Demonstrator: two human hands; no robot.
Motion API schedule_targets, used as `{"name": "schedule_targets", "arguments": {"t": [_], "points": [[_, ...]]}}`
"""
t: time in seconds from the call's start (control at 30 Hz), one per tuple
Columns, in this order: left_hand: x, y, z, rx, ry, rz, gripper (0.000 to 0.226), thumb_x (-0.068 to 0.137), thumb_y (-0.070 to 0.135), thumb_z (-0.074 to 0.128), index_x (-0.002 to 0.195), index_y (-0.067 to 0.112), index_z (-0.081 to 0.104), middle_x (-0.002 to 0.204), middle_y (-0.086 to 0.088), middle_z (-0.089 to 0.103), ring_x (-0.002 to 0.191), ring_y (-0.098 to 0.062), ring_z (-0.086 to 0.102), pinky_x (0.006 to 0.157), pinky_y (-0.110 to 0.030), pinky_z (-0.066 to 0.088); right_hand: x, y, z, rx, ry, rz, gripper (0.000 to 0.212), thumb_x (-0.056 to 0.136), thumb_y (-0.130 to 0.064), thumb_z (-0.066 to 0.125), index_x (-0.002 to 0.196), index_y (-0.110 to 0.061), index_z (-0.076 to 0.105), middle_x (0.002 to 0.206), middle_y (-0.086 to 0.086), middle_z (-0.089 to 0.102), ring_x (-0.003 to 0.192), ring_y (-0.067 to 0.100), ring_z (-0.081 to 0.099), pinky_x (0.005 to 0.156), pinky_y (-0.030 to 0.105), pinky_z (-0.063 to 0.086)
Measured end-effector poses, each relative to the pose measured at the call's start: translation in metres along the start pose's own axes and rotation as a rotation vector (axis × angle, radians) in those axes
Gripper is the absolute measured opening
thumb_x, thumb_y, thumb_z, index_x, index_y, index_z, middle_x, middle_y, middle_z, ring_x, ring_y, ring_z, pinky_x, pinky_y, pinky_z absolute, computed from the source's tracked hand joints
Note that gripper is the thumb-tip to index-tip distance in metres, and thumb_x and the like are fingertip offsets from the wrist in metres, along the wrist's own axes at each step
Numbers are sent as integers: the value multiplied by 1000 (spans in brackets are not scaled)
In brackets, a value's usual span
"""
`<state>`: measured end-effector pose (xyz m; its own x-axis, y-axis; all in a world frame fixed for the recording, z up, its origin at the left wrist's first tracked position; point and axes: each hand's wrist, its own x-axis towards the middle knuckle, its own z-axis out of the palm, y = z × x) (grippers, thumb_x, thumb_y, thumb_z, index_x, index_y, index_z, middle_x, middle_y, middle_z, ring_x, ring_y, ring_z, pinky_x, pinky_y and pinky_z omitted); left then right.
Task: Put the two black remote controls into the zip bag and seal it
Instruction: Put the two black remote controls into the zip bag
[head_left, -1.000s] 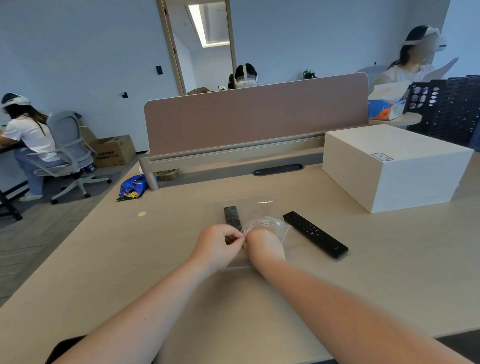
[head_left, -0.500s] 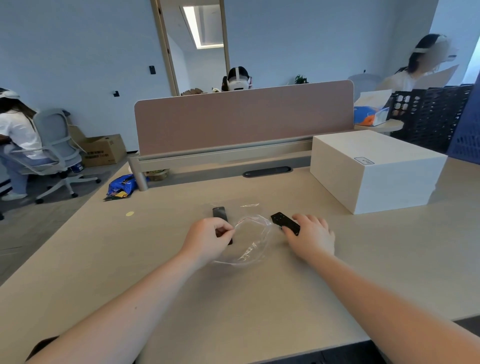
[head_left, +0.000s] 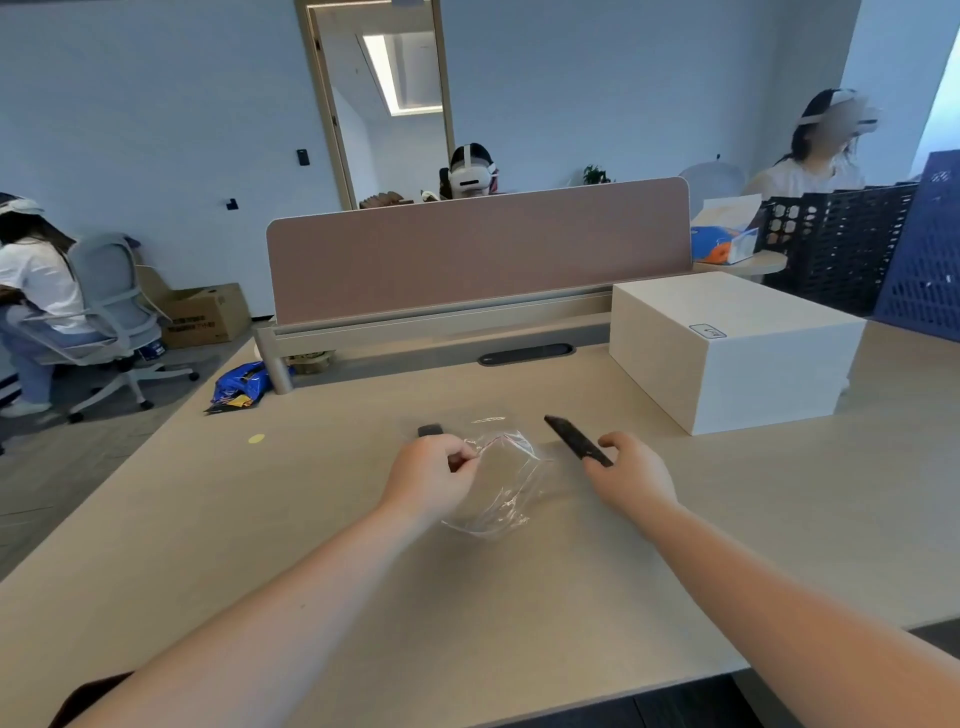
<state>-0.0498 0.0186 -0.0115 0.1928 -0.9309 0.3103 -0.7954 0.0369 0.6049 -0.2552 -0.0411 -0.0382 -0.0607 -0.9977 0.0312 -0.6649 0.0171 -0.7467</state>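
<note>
— Where are the two arms?
— Both reach out over the pale counter (head_left: 260, 545). The left hand (head_left: 428, 480) is curled up, and its grip pinches the edge of the clear zip bag (head_left: 501, 486).
— And the other one?
— The right hand (head_left: 631, 475) has its grip closed on the near end of a black remote (head_left: 574, 439). The far end tips up off the counter.
— What does the bag look like?
— It is crinkly and see-through, with a thin red line near its top. It lies between the two hands, and its mouth looks open.
— Where is the second remote (head_left: 430, 430)?
— Just past the left hand, flat on the counter. Only its far end shows.
— What is farther back?
— A big white box (head_left: 727, 353), to the right.
</note>
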Motion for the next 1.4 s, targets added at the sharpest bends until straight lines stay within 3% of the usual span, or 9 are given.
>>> {"name": "schedule_targets", "arguments": {"t": [0.1, 0.2, 0.33, 0.57, 0.73, 0.9, 1.0, 1.23, 1.4], "points": [[5, 0, -1, 41, 7, -31, 14, 84, 18, 62, 80, 11, 73, 82, -4, 74, 80, -21, 64, 70, -26, 47, -13, -11, -11, 250, 52, -71, 39, 85, -32, 62, 123, -21, 57, 83, -5, 60, 69, 19, 60, 67, 37, 59], [12, -2, -4, 73, 23, -74, 14, 84, 17, 61, 78, 9, 71, 82, -7, 75, 81, -24, 65, 68, -28, 47, -31, -27, -18, 325, 21, -182, 31, 83, -33, 68, 113, -26, 61, 86, -8, 60, 66, 10, 57, 57, 30, 55], [17, -1, -4, 92, 40, -88, 14, 85, 17, 60, 78, 11, 71, 83, -6, 73, 82, -25, 64, 64, -26, 40, -47, -37, -25, 323, -47, -280, 25, 81, -33, 71, 105, -28, 65, 91, -5, 67, 65, 8, 55, 55, 19, 45], [18, -6, -12, 162, 73, -68, 16, 85, 18, 59, 76, 10, 69, 79, -7, 71, 84, -30, 63, 65, -31, 46, -60, -27, -29, 167, -120, -302, 3, 79, -28, 72, 82, -28, 72, 81, -10, 69, 66, 5, 59, 59, 19, 48], [13, -12, -13, 112, 96, -12, 17, 86, 19, 59, 79, 12, 73, 83, -5, 74, 83, -24, 63, 65, -26, 43, -73, -25, -11, -169, -76, -288, 16, 83, -35, 61, 90, -23, 69, 83, -1, 72, 77, 21, 66, 66, 29, 54], [4, -7, -6, 73, 44, 69, 14, 86, 17, 61, 83, 12, 74, 86, -3, 75, 83, -18, 65, 67, -22, 40, -72, -37, 29, -355, -2, -428, 26, 91, -35, 48, 93, -13, 61, 87, 5, 60, 76, 26, 56, 59, 27, 39], [0, -5, -3, 55, 44, 104, 12, 85, 16, 63, 84, 11, 75, 86, -3, 76, 82, -18, 66, 65, -21, 40, -65, -48, 52, -453, -20, -458, 23, 94, -25, 44, 101, -9, 59, 102, 11, 62, 93, 30, 60, 62, 29, 36], [-1, -10, -4, 47, 54, 151, 11, 84, 13, 65, 83, 10, 75, 85, -5, 76, 78, -17, 63, 55, -16, 32, -41, -60, 83, -493, -47, -398, 21, 95, -14, 45, 112, -7, 56, 117, 14, 59, 111, 31, 53, 68, 32, 39], [-2, -16, -5, 46, 79, 148, 13, 83, 14, 65, 76, 9, 74, 78, -7, 75, 77, -23, 63, 63, -25, 39, -32, -53, 91, -482, -192, -431, 31, 89, -24, 56, 114, -6, 55, 118, 14, 57, 122, 30, 41, 90, 39, 47]]}}
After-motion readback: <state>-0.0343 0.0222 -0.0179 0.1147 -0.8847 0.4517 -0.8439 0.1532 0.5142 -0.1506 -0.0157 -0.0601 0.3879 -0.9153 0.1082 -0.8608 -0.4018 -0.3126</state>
